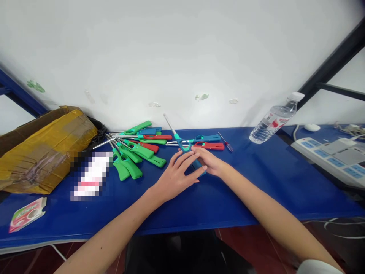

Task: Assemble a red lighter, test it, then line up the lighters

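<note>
Both my hands meet over a teal-and-blue utility lighter (pixel 182 142), whose metal nozzle points up and away to the left. My left hand (pixel 175 177) curves around its handle from the near side, with the fingers spread. My right hand (pixel 208 160) closes over the handle from the right and hides most of it. Just past my fingers lie a red utility lighter (pixel 209 145), a blue one (pixel 207 138) and a small red-handled screwdriver (pixel 226 142). A loose heap of green utility lighters (pixel 128 163) lies to my left.
All this lies on a blue table (pixel 228 198) against a white wall. A yellow-taped cardboard parcel (pixel 42 152), a blurred packet (pixel 91 177) and a printed sachet (pixel 27 215) are at left. A water bottle (pixel 273 120), white mouse (pixel 311 127) and power strip (pixel 327 158) are at right.
</note>
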The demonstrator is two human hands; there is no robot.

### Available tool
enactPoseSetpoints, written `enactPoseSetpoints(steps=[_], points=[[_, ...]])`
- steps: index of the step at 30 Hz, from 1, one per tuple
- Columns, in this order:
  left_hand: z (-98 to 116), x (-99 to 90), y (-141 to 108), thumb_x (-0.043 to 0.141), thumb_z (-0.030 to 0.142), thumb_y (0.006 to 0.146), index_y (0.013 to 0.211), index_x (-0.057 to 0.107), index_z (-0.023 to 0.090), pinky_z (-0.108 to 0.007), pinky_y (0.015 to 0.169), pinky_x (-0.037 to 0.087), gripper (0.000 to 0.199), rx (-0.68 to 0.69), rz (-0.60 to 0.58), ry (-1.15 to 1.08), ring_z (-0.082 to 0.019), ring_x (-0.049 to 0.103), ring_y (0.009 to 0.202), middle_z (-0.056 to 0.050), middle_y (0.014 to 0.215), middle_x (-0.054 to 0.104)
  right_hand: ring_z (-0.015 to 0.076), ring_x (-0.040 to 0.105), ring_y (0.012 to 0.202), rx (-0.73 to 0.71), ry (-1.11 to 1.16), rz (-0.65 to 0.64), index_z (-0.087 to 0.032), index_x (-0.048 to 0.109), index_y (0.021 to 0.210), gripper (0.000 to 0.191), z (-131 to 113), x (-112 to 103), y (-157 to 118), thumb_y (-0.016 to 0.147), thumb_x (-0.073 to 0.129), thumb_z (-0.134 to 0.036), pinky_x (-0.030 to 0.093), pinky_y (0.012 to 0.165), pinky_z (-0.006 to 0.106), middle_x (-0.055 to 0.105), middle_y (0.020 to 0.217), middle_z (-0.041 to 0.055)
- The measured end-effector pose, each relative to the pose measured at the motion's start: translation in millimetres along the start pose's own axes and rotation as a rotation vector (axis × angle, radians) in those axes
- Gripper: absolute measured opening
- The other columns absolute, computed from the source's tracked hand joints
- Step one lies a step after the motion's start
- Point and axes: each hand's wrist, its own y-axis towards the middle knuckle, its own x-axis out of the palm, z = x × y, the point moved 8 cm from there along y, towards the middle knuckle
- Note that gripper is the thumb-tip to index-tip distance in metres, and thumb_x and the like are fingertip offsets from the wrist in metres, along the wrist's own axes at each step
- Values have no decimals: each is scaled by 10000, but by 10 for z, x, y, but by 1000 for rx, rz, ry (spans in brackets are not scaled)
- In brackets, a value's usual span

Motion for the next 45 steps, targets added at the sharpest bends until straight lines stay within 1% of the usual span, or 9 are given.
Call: enactPoseSetpoints(steps=[3, 6, 9, 11, 14, 22, 30, 39, 45], points=[[-100, 26, -12, 585, 351, 949, 1410, 494, 213, -549, 1149, 331, 489, -97, -21, -16, -329, 373, 1408, -196, 1486, 432, 201, 677, 823, -67, -133, 55, -221, 645, 1157, 428, -141, -186, 15, 909, 548, -556, 561, 770, 358, 719, 995, 66], [-278, 39, -57, 559, 324, 957, 1416, 482, 180, -547, 1139, 341, 487, -232, -16, -1, -342, 371, 1404, -212, 1477, 427, 243, 681, 923, -226, -553, 143, -212, 555, 1344, 521, -379, -411, -20, 934, 512, -532, 548, 855, 422, 705, 1120, 98], [-464, 37, -121, 535, 295, 962, 1408, 483, 161, -541, 1132, 351, 468, -347, -5, 35, -344, 376, 1397, -219, 1487, 407, 295, 634, 1095, -442, -1043, 187, -208, 583, 1327, 482, -613, -454, -125, 986, 403, -498, 469, 990, 485, 679, 1226, 119], [-566, 29, -159, 525, 291, 964, 1400, 486, 138, -529, 1133, 355, 463, -407, 1, 64, -344, 382, 1392, -227, 1494, 394, 279, 679, 972, -409, -1187, 119, -195, 615, 1270, 469, -607, -440, -154, 1014, 329, -465, 501, 914, 442, 720, 1103, 115], [-678, 53, -210, 515, 306, 965, 1409, 478, 124, -517, 1137, 354, 480, -479, -20, 103, -344, 373, 1401, -227, 1508, 382, 211, 691, 709, -275, -1252, 12, -192, 610, 1270, 462, -532, -429, -175, 1032, 289, -424, 517, 736, 341, 738, 925, 76], [-760, 436, -372, 468, 449, 986, 1454, 453, 124, -621, 1171, 232, 570, -544, -341, 158, -376, 291, 1457, -194, 1536, 396, 161, 641, 526, -144, -1337, 15, -211, 722, 1032, 382, -461, -578, -171, 970, 456, -477, 444, 618, 275, 702, 645, -1], [-742, 494, -387, 374, 484, 1016, 1434, 494, 148, -654, 1170, 200, 549, -551, -436, 181, -358, 316, 1450, -165, 1512, 447, 252, 663, 958, -382, -1603, 65, -210, 743, 1107, 369, -450, -548, -128, 995, 428, -365, 482, 830, 351, 754, 1028, 84], [-753, 530, -409, 349, 493, 1022, 1434, 495, 172, -621, 1183, 207, 543, -564, -478, 192, -318, 358, 1437, -163, 1533, 417, 274, 610, 1031, -566, -1657, 195, -184, 747, 1075, 359, -432, -541, -83, 996, 437, -347, 492, 946, 433, 670, 1113, 132], [-749, 531, -413, 353, 488, 1021, 1428, 503, 168, -622, 1180, 212, 539, -557, -475, 196, -324, 357, 1438, -171, 1531, 419, 300, 542, 1256, -471, -1678, 286, -158, 653, 1278, 459, -320, -647, -13, 1004, 388, -415, 437, 1074, 454, 593, 1352, 159]])
